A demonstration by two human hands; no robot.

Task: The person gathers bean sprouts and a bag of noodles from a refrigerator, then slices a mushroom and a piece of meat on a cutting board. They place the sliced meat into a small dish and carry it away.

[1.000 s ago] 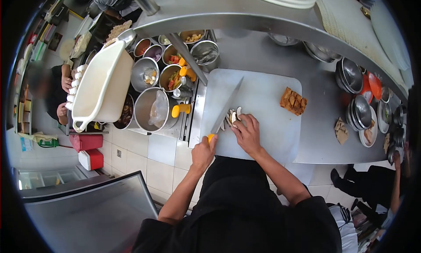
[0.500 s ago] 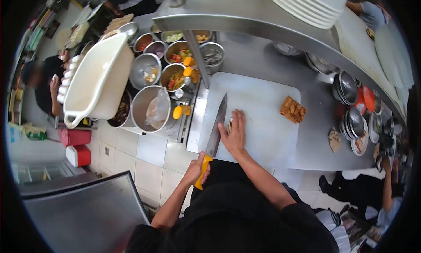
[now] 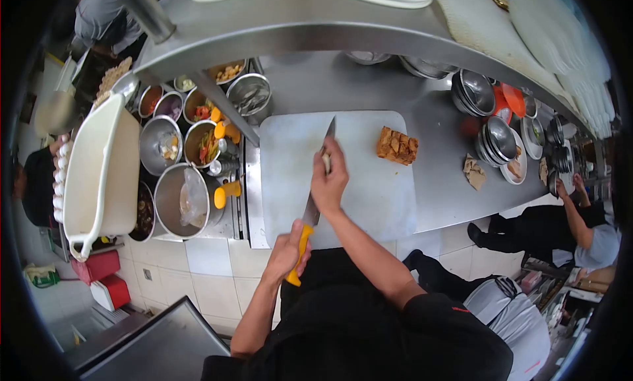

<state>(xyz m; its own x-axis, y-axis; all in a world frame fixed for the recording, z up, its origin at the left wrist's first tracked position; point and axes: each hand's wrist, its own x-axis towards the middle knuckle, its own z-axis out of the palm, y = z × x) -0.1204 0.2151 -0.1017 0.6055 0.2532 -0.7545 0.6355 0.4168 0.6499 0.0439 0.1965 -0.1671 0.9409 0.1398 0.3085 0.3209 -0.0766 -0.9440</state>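
Observation:
My left hand [image 3: 287,255] is wrapped around the yellow handle [image 3: 303,249] of a long kitchen knife [image 3: 310,211]. Its blade reaches away from me over the white cutting board [image 3: 382,203]. Partway along the blade, my right hand [image 3: 329,183] lies across it, hiding the middle of the steel. Between its thumb and fingers shows a small pale piece of food [image 3: 326,162], its kind too small to make out. On the board's right half sits a crusty, golden-brown block of food [image 3: 397,146], apart from both hands.
Steel containers of chopped ingredients [image 3: 210,145] and a large pot [image 3: 177,203] crowd the left side, beside a white tub [image 3: 99,176]. A steel shelf [image 3: 283,41] spans overhead. Stacked metal bowls [image 3: 494,143] stand at right. Other people [image 3: 554,229] are nearby.
My right hand has gone from lying with fingers outstretched on the board to closing over the knife blade with the pale piece. The view has shifted; my left hand keeps the knife.

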